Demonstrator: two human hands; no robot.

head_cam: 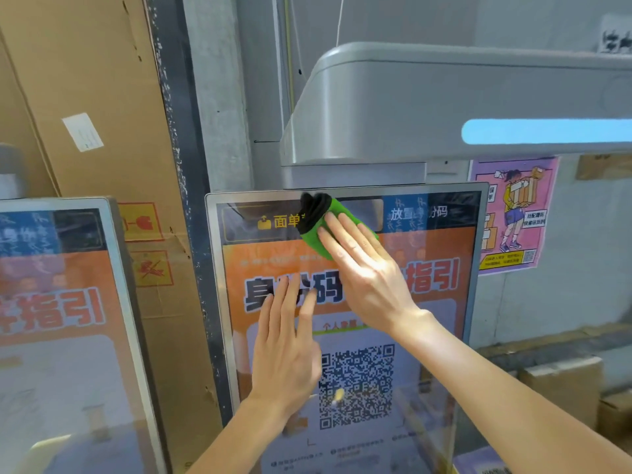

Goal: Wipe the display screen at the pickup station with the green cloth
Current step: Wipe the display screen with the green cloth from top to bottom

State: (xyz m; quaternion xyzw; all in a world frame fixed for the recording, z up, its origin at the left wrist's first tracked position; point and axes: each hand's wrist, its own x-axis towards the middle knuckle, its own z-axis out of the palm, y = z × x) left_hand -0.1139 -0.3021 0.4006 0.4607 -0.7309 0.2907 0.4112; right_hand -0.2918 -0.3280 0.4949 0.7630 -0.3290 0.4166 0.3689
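The display screen (441,354) stands upright in front of me, showing an orange page with a QR code. A green cloth (316,236) with a black edge lies flat against its upper part. My right hand (362,265) presses the cloth to the glass with straight fingers. My left hand (287,343) rests flat on the screen lower down, fingers spread and straight, left of the QR code. Part of the cloth is hidden under my right palm.
A grey scanner head (444,107) with a blue light bar overhangs the screen's top. A second screen (58,319) stands at the left. Tall cardboard boxes (102,97) lean behind. A purple poster (513,213) hangs on the right wall, with boxes (561,381) below.
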